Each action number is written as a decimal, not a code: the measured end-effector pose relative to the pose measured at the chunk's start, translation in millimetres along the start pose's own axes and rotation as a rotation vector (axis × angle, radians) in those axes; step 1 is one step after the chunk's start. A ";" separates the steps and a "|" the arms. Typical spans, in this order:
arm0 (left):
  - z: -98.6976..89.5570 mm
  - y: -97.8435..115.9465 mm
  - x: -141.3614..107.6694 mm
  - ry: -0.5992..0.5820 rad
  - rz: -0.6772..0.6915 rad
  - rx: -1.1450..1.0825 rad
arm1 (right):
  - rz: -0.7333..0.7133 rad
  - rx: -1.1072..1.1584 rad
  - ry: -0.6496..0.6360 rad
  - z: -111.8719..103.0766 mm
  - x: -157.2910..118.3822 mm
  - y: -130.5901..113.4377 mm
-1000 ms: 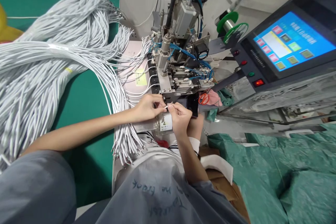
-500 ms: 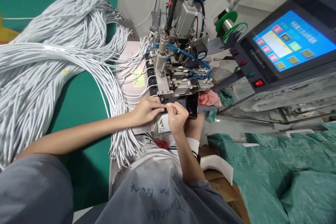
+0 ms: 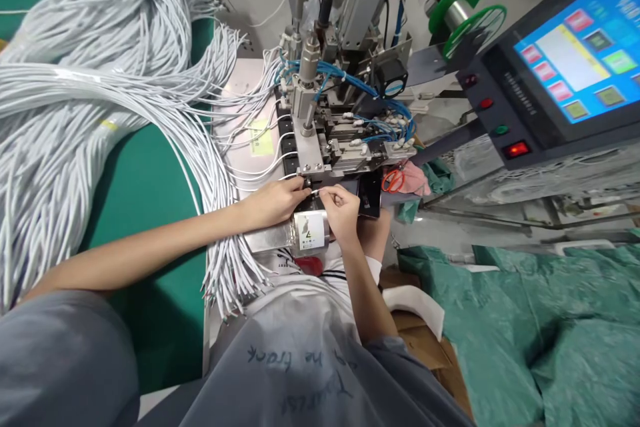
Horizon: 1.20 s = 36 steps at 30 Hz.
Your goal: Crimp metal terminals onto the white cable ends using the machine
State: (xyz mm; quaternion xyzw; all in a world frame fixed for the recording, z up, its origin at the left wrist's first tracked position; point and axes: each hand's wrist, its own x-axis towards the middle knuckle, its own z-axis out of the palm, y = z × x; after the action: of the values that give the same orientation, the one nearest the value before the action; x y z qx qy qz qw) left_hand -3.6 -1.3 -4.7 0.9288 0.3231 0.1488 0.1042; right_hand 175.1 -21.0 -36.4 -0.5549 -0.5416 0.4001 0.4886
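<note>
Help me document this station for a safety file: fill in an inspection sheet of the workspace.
Surface: green tabletop; pale plate beside it with a yellow label.
Job's things: thin white cable between left hand and right hand, by the near edge of a metal machine.
Clutter: orange handle loops, pink cloth and dark flat device near the right hand.
Grip: left hand pinches the thin white cable; right hand's fingertips appear closed at its end.
Cables: white bundles heaped on the tabletop; blue tubes across the machine.
Surroundings: lit screen, green spool, green sheeting.

Fingers point(image 3: 327, 201) hide parts of the white wire point(image 3: 315, 192).
</note>
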 end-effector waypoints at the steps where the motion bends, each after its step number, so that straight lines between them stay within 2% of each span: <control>1: 0.4 0.3 0.2 -0.021 -0.001 0.023 | 0.044 0.027 -0.002 -1.1 1.7 4.1; 5: 0.3 2.1 1.3 -0.084 0.007 0.063 | 0.167 0.119 -0.082 -3.9 6.8 15.4; 11: 2.5 2.6 0.0 -0.128 0.006 0.112 | 0.197 0.109 -0.164 -6.3 9.6 15.4; 16: 4.3 2.2 -1.6 -0.125 -0.016 0.105 | 0.251 0.093 -0.232 -9.2 11.9 13.2; 21: 4.7 0.3 -1.2 -0.119 -0.005 0.119 | 0.316 0.128 -0.226 -10.4 16.8 12.5; 27: 5.5 -2.4 0.2 -0.099 0.005 0.062 | 0.405 0.187 -0.353 -11.1 19.8 14.5; 32: 5.4 -3.1 0.8 -0.095 0.020 0.087 | 0.400 0.210 -0.279 -9.2 15.4 15.9; 36: 3.4 -1.8 1.3 -0.114 0.043 0.174 | 0.317 0.137 -0.211 -8.2 16.6 13.5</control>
State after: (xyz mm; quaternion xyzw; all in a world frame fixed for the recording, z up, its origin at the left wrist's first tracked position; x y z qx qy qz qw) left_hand -2.5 0.6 -8.1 0.9479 0.3085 0.0694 0.0384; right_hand 187.5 -4.5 -46.5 -0.5537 -0.4671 0.5637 0.3968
